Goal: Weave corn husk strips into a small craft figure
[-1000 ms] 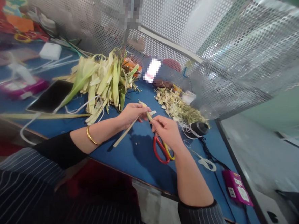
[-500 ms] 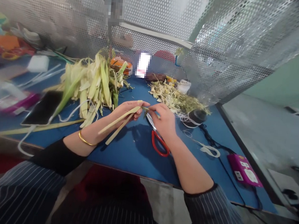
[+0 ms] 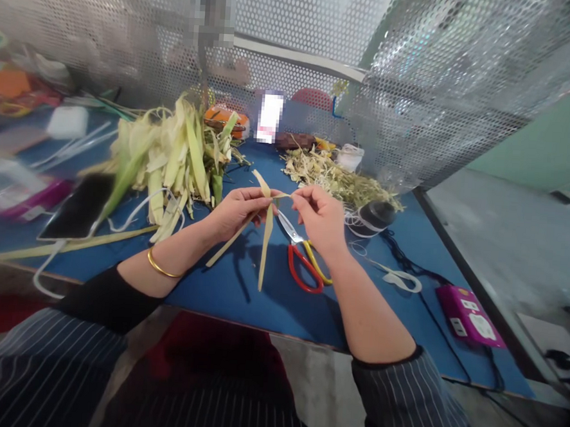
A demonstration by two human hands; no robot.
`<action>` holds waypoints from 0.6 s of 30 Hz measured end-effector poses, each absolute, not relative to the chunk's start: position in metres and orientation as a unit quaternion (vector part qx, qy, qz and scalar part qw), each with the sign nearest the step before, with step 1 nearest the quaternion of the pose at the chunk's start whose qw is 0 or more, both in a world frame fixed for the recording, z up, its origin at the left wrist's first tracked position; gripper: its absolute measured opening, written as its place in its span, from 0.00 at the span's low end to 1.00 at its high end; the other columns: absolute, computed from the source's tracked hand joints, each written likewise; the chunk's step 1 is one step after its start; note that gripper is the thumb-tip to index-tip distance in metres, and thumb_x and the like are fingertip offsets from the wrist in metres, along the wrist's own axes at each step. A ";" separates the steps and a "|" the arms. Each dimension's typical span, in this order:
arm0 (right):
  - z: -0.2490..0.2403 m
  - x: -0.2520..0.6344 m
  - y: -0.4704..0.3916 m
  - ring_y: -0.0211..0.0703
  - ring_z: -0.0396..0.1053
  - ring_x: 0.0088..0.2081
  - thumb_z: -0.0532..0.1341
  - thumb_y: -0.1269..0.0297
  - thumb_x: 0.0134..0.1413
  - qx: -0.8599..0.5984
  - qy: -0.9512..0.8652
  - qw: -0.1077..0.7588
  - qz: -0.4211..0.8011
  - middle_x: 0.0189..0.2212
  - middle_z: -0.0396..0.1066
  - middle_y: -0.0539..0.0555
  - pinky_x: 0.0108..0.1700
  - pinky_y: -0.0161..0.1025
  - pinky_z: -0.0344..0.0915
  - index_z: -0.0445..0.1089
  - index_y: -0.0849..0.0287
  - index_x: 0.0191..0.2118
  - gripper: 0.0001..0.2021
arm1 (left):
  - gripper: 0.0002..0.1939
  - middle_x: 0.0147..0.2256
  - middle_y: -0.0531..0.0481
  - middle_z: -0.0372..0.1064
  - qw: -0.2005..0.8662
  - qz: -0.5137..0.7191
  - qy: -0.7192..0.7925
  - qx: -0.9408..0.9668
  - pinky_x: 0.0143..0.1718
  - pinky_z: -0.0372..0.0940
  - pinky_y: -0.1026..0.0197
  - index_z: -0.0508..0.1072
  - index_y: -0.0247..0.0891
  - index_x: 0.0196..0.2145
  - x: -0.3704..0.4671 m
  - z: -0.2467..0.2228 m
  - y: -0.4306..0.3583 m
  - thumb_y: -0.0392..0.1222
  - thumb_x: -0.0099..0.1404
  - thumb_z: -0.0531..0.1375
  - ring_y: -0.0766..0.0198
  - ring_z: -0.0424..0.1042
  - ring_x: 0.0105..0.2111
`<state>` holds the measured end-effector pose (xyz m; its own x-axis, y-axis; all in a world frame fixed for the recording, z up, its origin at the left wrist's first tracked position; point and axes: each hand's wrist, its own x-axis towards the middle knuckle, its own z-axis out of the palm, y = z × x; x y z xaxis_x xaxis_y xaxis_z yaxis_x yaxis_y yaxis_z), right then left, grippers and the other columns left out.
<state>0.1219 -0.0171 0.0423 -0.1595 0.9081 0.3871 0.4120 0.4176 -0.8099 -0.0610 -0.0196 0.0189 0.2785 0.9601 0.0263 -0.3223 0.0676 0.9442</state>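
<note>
Pale yellow corn husk strips [image 3: 267, 238] cross one another at my left hand [image 3: 240, 212], which pinches them between thumb and fingers. Two ends hang down toward the table, and a short end sticks up past the thumb. My right hand [image 3: 321, 216] is closed on the thin end of a strip stretched between both hands. Under the right hand lie scissors [image 3: 305, 269] with one red and one yellow handle loop, blades pointing up and left. A heap of whole corn husks [image 3: 168, 151] lies beyond my left hand.
Dry husk scraps [image 3: 321, 174] and a dark spool with white thread [image 3: 376, 216] lie at the back right of the blue table [image 3: 222, 300]. A phone [image 3: 77, 204] with a white cable is at left. A purple box [image 3: 472, 315] stands near the right edge.
The hands have moved slightly apart, with a strip now stretched between them. One strip has swung from lying along the left wrist to hanging downward. The scissors show more fully.
</note>
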 end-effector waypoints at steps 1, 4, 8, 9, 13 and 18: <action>0.042 0.122 -0.017 0.35 0.62 0.22 0.57 0.60 0.56 -0.462 -0.700 0.460 0.292 0.25 0.69 0.48 0.27 0.35 0.59 0.68 0.57 0.32 0.07 | 0.17 0.31 0.49 0.75 0.639 0.495 0.343 0.478 0.22 0.62 0.69 0.76 0.34 0.44 -0.061 0.018 -0.020 0.42 0.57 0.65 0.72 0.68 0.21; 0.043 0.120 -0.018 0.33 0.61 0.20 0.58 0.60 0.55 -0.450 -0.682 0.473 0.331 0.25 0.70 0.49 0.26 0.34 0.59 0.69 0.58 0.34 0.07 | 0.17 0.35 0.45 0.76 0.605 0.488 0.367 0.512 0.19 0.62 0.69 0.76 0.32 0.44 -0.059 0.018 -0.021 0.42 0.58 0.64 0.70 0.71 0.23; 0.044 0.118 -0.021 0.32 0.61 0.19 0.58 0.60 0.55 -0.452 -0.680 0.457 0.353 0.26 0.72 0.49 0.25 0.34 0.59 0.69 0.58 0.34 0.08 | 0.14 0.38 0.41 0.77 0.580 0.490 0.406 0.509 0.17 0.60 0.70 0.76 0.30 0.41 -0.057 0.022 -0.025 0.40 0.58 0.64 0.69 0.73 0.24; 0.044 0.117 -0.022 0.32 0.61 0.19 0.58 0.60 0.55 -0.454 -0.682 0.451 0.354 0.26 0.72 0.49 0.25 0.34 0.59 0.69 0.58 0.34 0.07 | 0.14 0.38 0.41 0.77 0.587 0.487 0.411 0.500 0.17 0.60 0.70 0.76 0.30 0.40 -0.057 0.023 -0.025 0.40 0.57 0.64 0.69 0.74 0.24; 0.043 0.117 -0.022 0.32 0.62 0.19 0.58 0.62 0.55 -0.461 -0.696 0.437 0.333 0.25 0.72 0.49 0.25 0.34 0.59 0.69 0.58 0.34 0.07 | 0.12 0.35 0.43 0.77 0.624 0.477 0.423 0.453 0.16 0.60 0.71 0.76 0.31 0.35 -0.056 0.023 -0.024 0.42 0.57 0.66 0.71 0.72 0.22; 0.036 0.121 -0.013 0.36 0.65 0.24 0.59 0.64 0.54 -0.460 -0.730 0.436 0.253 0.25 0.72 0.49 0.29 0.35 0.62 0.71 0.58 0.32 0.06 | 0.09 0.28 0.46 0.75 0.639 0.461 0.436 0.435 0.15 0.59 0.70 0.75 0.30 0.30 -0.055 0.021 -0.024 0.41 0.58 0.65 0.74 0.67 0.17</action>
<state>0.1215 -0.0130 0.0359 -0.1955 0.8936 0.4041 0.4512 0.4478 -0.7720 -0.0553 -0.0236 0.0213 0.1940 0.9684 -0.1566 -0.2102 0.1969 0.9576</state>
